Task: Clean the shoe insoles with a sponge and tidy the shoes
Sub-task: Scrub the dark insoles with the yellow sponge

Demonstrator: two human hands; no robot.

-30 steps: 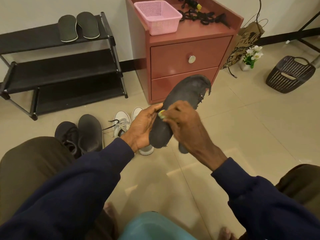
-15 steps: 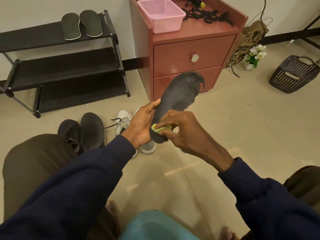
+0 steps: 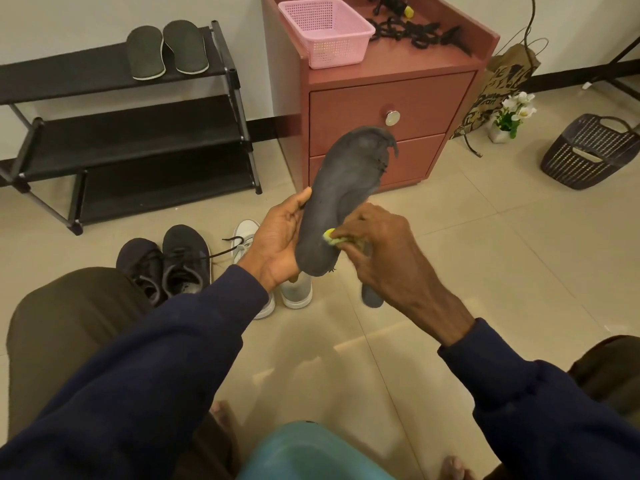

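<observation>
Left hand (image 3: pixel 278 242) grips dark insole (image 3: pixel 341 199) by its edge, toe end up. Right hand (image 3: pixel 377 249) fingers pinch yellow sponge (image 3: pixel 330 236) against the heel area.

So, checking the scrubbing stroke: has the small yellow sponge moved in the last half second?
Yes: the yellow sponge shifted slightly upward in view, toward the red wooden cabinet.

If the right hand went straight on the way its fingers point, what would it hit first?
The grey insole. The right hand pinches the yellow sponge, whose tip seems to touch the insole's lower half. Just behind is the left hand, gripping the insole's edge. Depth is uncertain from one view.
</observation>
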